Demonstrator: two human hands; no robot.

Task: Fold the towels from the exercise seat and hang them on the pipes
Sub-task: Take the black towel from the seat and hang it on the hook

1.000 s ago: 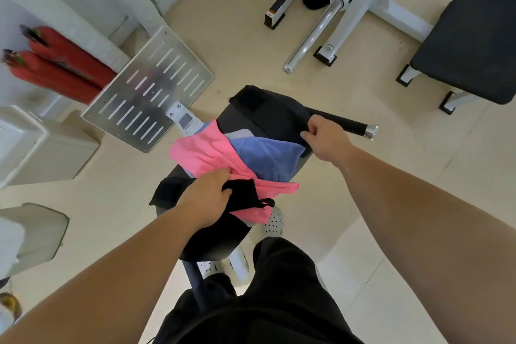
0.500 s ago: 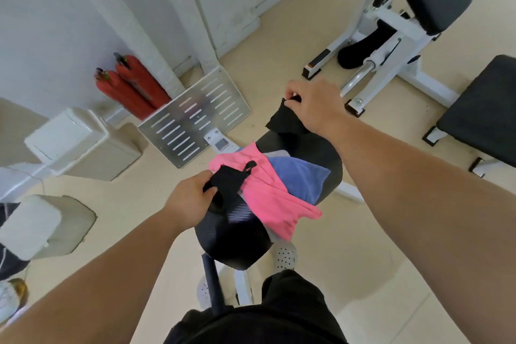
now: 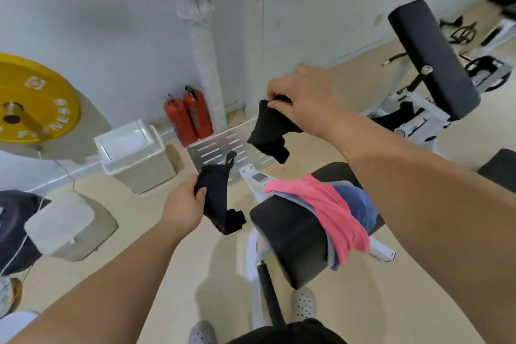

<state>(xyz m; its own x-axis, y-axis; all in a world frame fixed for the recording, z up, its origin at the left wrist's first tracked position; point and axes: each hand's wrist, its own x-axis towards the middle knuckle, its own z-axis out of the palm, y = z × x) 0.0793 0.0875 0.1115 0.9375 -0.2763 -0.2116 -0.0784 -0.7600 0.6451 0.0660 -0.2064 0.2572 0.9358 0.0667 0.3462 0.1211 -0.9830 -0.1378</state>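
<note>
Both hands [image 3: 183, 208] [image 3: 303, 99] hold black cloth [image 3: 216, 198] above seat [image 3: 290, 243].

We read only partial white lettering on the yellow weight plate [image 3: 33, 100] — it ends in "NESS" — and nothing else is legible.

Black towel [image 3: 216, 193], dark and limp, lifted clear of the seat and held up in two bunches: lower end pinched in the left hand [image 3: 183, 205], its loose corner drooping below; upper end [image 3: 269, 131] gripped in the right hand [image 3: 303, 98], hanging crumpled; link between the two bunches not clear to see. Pink towel [image 3: 332, 211] draped unfolded across the black padded exercise seat [image 3: 290, 234], spilling over its near right edge, lying on top of a blue towel [image 3: 360, 208] and a grey layer whose edge peeks out beneath.
</note>
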